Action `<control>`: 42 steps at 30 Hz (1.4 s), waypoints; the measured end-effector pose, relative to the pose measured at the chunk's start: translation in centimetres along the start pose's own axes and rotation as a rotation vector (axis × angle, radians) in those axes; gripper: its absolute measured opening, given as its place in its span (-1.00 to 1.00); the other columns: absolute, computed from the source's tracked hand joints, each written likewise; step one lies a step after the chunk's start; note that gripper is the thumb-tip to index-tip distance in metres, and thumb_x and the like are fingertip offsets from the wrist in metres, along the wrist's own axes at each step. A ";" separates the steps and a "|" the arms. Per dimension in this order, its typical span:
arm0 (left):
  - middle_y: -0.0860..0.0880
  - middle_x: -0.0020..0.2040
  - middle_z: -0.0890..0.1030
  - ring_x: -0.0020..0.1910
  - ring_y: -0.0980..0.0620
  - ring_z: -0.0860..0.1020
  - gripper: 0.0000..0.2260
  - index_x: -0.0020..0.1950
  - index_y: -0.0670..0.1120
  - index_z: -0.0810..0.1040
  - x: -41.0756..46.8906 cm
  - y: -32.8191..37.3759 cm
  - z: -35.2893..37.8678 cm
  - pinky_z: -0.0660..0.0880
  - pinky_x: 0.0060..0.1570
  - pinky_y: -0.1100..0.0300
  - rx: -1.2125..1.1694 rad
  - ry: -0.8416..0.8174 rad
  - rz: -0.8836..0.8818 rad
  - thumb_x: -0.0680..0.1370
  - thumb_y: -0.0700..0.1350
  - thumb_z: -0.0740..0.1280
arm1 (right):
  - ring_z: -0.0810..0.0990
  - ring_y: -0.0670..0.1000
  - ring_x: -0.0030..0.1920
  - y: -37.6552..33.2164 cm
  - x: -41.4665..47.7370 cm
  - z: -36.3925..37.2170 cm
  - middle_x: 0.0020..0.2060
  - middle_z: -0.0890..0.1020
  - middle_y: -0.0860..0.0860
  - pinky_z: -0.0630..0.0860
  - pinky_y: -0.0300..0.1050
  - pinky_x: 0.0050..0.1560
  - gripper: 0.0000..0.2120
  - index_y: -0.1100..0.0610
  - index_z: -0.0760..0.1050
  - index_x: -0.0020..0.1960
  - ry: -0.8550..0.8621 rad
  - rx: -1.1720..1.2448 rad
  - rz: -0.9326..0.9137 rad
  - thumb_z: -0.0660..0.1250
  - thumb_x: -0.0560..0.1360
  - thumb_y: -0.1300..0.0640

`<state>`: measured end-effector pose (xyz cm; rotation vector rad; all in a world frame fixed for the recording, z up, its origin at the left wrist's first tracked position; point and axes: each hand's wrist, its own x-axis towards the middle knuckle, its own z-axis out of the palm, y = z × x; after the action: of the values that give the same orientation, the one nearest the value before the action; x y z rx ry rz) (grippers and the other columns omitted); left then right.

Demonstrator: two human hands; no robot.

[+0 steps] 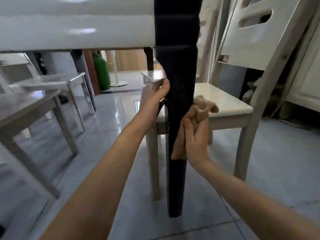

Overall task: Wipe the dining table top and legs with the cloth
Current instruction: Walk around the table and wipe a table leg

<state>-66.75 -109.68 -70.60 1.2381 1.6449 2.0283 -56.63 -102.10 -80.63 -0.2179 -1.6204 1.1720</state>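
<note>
Left forearm [97, 179] and right forearm [251, 193] ran up from the bottom of my feed to the dark bench leg [176, 66], which stood upright on the tiled floor [277, 170]. My right hand [197, 135] was bunched round the tan cloth [203, 108] and pressed it against the leg's right face. One tail of the cloth hung down along the leg and a wad stuck out above the fingers. Slightly higher, my left hand [155, 99] was curled round the leg's left side, thumb on the near face, apparently to steady it.

I judged the leg-wiping step to be in hand, somewhere around the leg's middle (whether the top had been done I could not tell from this low angle). The next move seemed to call for sliding the cloth down to the foot, then wrapping it round the far face, which was hidden from me.

Just behind the leg stood a pale chair [225, 103], its seat close on the right, so room there looked tight. Above hung the bench [76, 32], its white edge glossy. Farther back were more chairs [52, 80] and something green [102, 71].
</note>
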 end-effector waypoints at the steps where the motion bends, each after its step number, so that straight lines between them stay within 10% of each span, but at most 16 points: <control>1: -0.04 0.24 0.59 0.23 0.08 0.55 -0.41 0.34 -0.10 0.47 0.0 -0.2 -0.1 0.43 0.32 0.08 0.011 -0.005 -0.004 0.43 0.24 0.27 | 0.51 -0.09 0.15 1.7 -1.6 -0.6 0.11 0.51 0.08 0.45 -0.10 0.25 -0.74 0.23 0.30 0.28 -0.031 -0.026 0.058 0.17 0.62 0.21; 6: 0.03 0.36 0.48 0.36 0.10 0.43 -0.46 0.46 -0.07 0.30 -0.6 -1.0 -1.0 0.29 0.44 0.14 0.043 -0.106 -0.033 0.55 0.14 0.19 | 0.55 -0.12 0.12 5.3 -7.5 -2.4 0.09 0.53 0.02 0.47 0.03 0.30 -0.83 0.04 0.33 0.20 -0.201 -0.065 0.366 0.17 0.62 0.16; 16: 0.02 0.35 0.50 0.34 0.08 0.46 -0.45 0.45 -0.05 0.33 -1.2 -2.2 -1.9 0.33 0.43 0.05 0.094 -0.136 -0.035 0.52 0.16 0.25 | 0.51 -0.25 0.16 -0.6 -1.4 0.6 0.11 0.54 -0.14 0.41 -0.35 0.22 -0.69 0.00 0.35 0.30 0.071 -0.016 0.016 0.26 0.59 0.19; 24: 0.17 0.23 0.54 0.11 0.40 0.52 -0.58 0.42 -0.01 0.38 -3.2 -4.5 -2.6 0.46 0.10 0.48 0.224 -0.171 -0.048 0.59 0.06 0.24 | 0.52 0.06 0.24 11.0 -14.2 -1.8 0.17 0.55 -0.02 0.45 -0.05 0.24 -0.78 -0.13 0.36 0.21 -0.017 -0.056 0.720 0.19 0.62 0.12; 33: 0.03 0.26 0.56 0.22 0.16 0.54 -0.56 0.39 -0.04 0.41 -3.2 -5.6 -2.5 0.49 0.24 0.23 0.245 -0.140 -0.021 0.56 0.11 0.26 | 0.55 -0.07 0.13 4.4 -5.7 1.9 0.08 0.54 0.05 0.48 -0.23 0.18 -0.71 0.18 0.37 0.27 0.187 0.065 0.130 0.27 0.57 0.17; 40: 0.08 0.22 0.58 0.24 0.15 0.54 -0.83 0.20 0.08 0.46 -3.3 -5.4 -2.5 0.45 0.23 0.26 0.174 -0.172 -0.039 0.62 0.00 0.21 | 0.52 -0.19 0.11 16.3 -19.8 -0.4 0.15 0.53 -0.09 0.47 -0.12 0.23 -0.59 -0.15 0.30 0.39 -0.076 -0.396 0.414 0.25 0.56 -0.01; 42: 0.13 0.20 0.58 0.23 0.20 0.54 -0.85 0.19 0.11 0.45 -3.3 -5.3 -2.4 0.45 0.23 0.29 0.188 -0.167 -0.041 0.63 0.01 0.21 | 0.56 -0.12 -0.13 18.5 -21.6 -1.3 -0.12 0.57 -0.06 0.55 -0.04 0.05 -0.75 -0.13 0.54 0.09 -0.062 -0.531 0.501 0.30 0.48 -0.21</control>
<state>-68.20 -111.71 -76.82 1.3810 1.7957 1.7274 -54.16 -106.16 -108.66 -0.9819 -1.9742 1.0871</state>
